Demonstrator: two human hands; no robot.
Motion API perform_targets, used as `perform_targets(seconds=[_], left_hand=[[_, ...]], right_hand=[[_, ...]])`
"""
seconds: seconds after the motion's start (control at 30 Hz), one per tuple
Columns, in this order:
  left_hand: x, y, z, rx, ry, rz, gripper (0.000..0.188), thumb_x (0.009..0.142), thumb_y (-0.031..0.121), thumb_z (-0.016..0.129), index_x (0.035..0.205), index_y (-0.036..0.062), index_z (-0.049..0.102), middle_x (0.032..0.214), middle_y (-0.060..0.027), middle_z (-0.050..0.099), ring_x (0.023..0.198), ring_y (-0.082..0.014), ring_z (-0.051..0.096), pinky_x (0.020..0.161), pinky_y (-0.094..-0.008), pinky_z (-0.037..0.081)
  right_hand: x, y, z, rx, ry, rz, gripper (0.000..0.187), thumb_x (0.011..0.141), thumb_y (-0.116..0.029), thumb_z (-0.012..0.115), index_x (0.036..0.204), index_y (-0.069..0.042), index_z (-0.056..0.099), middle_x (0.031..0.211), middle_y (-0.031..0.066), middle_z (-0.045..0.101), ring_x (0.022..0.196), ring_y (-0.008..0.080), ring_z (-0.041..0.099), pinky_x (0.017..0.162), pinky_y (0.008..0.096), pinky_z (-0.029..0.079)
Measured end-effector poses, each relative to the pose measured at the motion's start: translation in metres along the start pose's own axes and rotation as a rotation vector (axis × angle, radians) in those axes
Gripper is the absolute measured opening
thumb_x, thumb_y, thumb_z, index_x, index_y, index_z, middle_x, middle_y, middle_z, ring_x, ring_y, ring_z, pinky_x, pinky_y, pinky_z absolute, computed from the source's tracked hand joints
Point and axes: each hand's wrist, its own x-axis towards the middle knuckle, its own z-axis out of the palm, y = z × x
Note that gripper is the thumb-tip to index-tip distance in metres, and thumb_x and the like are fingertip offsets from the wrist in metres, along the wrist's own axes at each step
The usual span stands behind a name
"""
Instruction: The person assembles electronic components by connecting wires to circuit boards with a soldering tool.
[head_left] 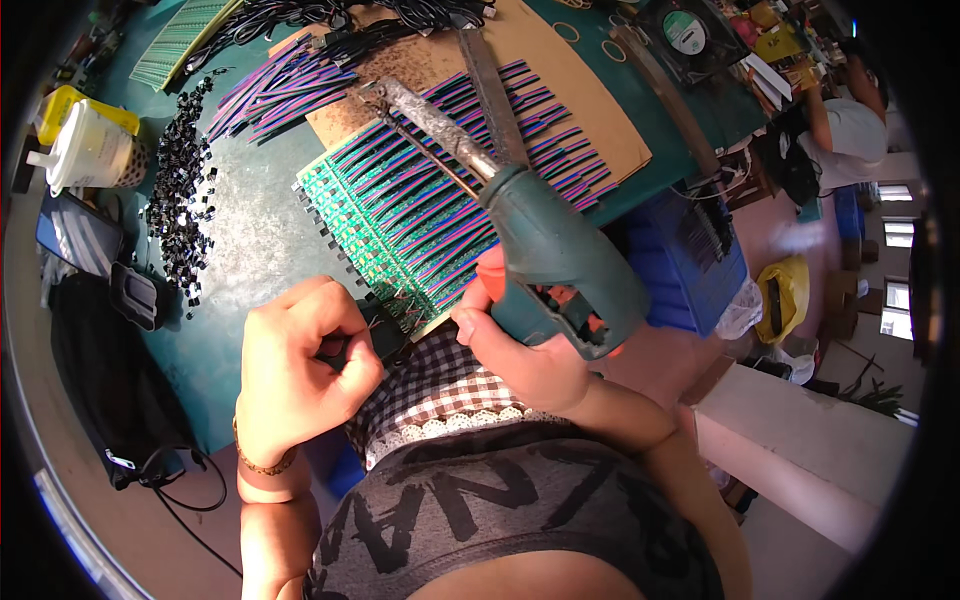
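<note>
From here the left hand (305,370) grips a dark piece (336,347) by the circuit board (372,232) on the table (215,365), seemingly mid-fitting; the right hand (535,370) (can't tell its grip behind the soldering gun (560,245)) should steady it.

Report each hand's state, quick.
Left hand: closed, seemingly on a black object I can't identify.
Right hand: closed, holding the green soldering gun.

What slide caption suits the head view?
Left hand and right hand beside a wired green circuit panel, soldering gun angled above.
</note>
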Motion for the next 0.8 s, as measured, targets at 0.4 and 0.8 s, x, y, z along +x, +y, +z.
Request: perform_targets(seconds=[0.4,0.8], left_hand=[[0.014,0.000,0.037,0.176,0.248,-0.127,0.010,0.068,0.004,0.068,0.069,0.0037,0.058,0.062,-0.0091,0.056,0.052,-0.0214,0.057,0.050,-0.0305,0.046],[0.019,-0.002,0.029,0.075,0.112,-0.209,0.009,0.064,0.004,0.064,0.064,0.0037,0.055,0.059,-0.0080,0.053,0.049,-0.0209,0.054,0.048,-0.0298,0.043]], right_hand=[[-0.035,0.028,-0.044,0.254,-0.320,-0.270,0.049,0.083,0.004,0.057,0.129,0.001,0.042,0.102,0.0131,0.057,0.077,0.0196,0.062,0.064,0.0323,0.053],[-0.073,0.034,-0.072,-0.086,-0.310,-0.183,0.019,0.079,-0.009,0.058,0.092,0.004,0.064,0.083,0.0109,0.062,0.063,0.0169,0.058,0.055,0.0275,0.045]])
